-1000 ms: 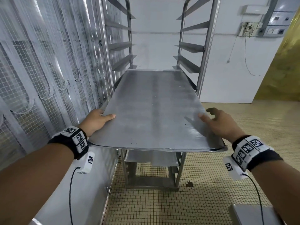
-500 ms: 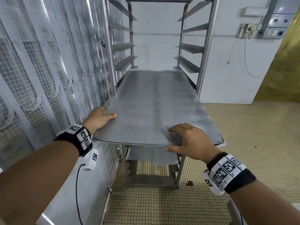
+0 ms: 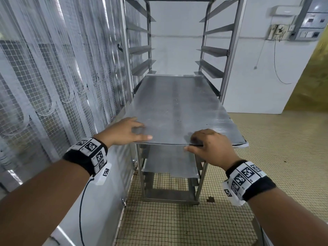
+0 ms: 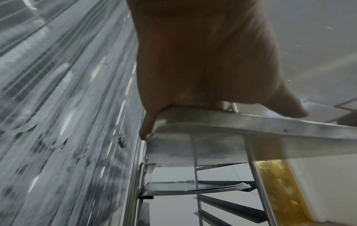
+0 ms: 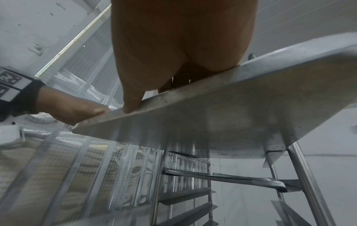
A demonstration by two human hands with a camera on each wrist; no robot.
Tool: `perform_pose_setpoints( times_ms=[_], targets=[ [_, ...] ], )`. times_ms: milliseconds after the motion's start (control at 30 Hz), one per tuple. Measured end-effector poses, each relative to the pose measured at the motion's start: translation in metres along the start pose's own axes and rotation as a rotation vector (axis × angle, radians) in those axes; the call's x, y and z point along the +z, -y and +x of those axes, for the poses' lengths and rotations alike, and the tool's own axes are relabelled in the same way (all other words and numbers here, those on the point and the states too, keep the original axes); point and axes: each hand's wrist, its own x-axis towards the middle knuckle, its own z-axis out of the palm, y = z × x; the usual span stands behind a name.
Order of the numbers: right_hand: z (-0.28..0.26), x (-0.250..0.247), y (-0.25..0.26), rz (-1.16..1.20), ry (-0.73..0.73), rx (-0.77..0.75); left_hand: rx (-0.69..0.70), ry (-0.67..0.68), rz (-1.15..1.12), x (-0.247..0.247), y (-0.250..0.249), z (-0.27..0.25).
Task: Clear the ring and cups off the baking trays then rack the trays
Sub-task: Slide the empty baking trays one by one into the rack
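A bare, flat metal baking tray (image 3: 177, 110) lies level on the runners of a tall steel rack (image 3: 230, 50), its near end sticking out toward me. My left hand (image 3: 124, 130) rests on the near left corner, fingers spread flat on top and thumb pointing along the front edge. In the left wrist view the palm (image 4: 203, 61) covers that corner of the tray (image 4: 251, 126). My right hand (image 3: 207, 146) holds the near edge, bent fingers on top and thumb against the front rim (image 5: 133, 105). No ring or cups are in view.
A second tray (image 3: 170, 162) sits on lower runners of the rack. A wire-mesh partition with clear plastic strips (image 3: 53, 77) runs close along the left. Tiled floor (image 3: 266, 157) spreads to the right, with a white wall and switch boxes (image 3: 310, 23) behind.
The tray has slid farther into the rack. My right hand moved from the tray's right side to its near edge, and my left hand shifted from the left side onto the near corner.
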Motion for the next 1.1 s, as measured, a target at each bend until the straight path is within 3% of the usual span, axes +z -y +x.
perform_pose_setpoints(
  times_ms=[133, 433, 533, 700, 1100],
  targets=[
    [0.01, 0.003, 0.0, 0.041, -0.03, 0.048, 0.145, -0.045, 0.044, -0.003, -0.019, -0.007],
    [0.036, 0.028, -0.011, -0.024, -0.172, 0.135, 0.353, -0.37, 0.076, 0.02, -0.003, 0.012],
    [0.04, 0.039, -0.021, -0.044, -0.235, 0.194, 0.323, -0.472, 0.117, 0.034, 0.004, 0.027],
    [0.069, 0.057, -0.043, -0.02, -0.238, 0.25, 0.219, -0.502, 0.145, 0.038, 0.0, 0.07],
    [0.142, 0.092, -0.097, 0.048, -0.227, 0.222, 0.193, -0.619, 0.079, 0.043, 0.013, 0.166]
  ],
)
